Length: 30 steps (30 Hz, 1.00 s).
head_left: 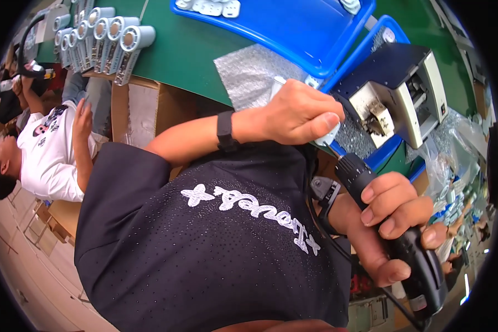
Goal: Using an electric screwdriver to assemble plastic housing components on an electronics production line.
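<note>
A black power screwdriver (418, 260) is gripped in the wrapped right hand (395, 213), its bit aimed at a white piece (329, 136) pinched by the curled left hand (303, 113).

Black screwdriver (416, 261), blue tray (293, 40)

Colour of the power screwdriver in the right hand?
The power screwdriver is mostly black; it shows best in the head view.

Bright light washed the green table (188, 50), the plastic sheet (240, 72) glinted, and edges bowed toward black corners!
</note>
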Tool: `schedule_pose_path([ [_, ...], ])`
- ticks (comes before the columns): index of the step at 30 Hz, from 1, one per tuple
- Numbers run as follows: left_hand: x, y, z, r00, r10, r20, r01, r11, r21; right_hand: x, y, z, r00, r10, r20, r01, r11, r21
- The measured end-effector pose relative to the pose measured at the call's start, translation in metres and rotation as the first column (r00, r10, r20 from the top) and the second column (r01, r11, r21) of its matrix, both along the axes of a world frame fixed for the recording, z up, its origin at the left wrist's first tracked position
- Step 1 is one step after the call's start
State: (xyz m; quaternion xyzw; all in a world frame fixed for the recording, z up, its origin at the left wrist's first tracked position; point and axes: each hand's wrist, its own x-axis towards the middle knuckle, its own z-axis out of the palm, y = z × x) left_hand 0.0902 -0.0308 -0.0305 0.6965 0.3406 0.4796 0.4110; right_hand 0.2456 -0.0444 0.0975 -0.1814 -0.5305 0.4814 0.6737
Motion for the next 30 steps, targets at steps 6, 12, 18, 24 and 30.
schedule_pose_path([
  [6,-0.005,-0.007,0.024,0.994,0.064,0.090,-0.056,0.994,-0.094,-0.011,-0.003,0.016,1.000,0.000,-0.020,0.003,0.994,0.111],
  [12,-0.069,0.055,0.063,0.947,0.166,-0.273,-0.074,0.945,0.318,-0.024,0.031,0.031,0.995,-0.074,-0.074,0.076,0.997,0.027],
  [18,-0.177,0.286,0.051,0.605,0.550,-0.576,-0.216,0.809,0.547,-0.064,0.109,0.003,0.917,-0.332,0.220,0.389,0.866,-0.314],
  [24,-0.262,0.370,-0.009,0.042,0.465,-0.884,-0.150,0.878,0.454,-0.117,0.193,-0.063,0.124,-0.245,0.962,0.665,0.740,0.103],
  [30,-0.231,0.286,0.014,0.634,0.686,-0.357,-0.467,0.708,0.531,-0.101,0.215,-0.143,-0.133,-0.264,0.955,0.529,0.796,0.294],
])
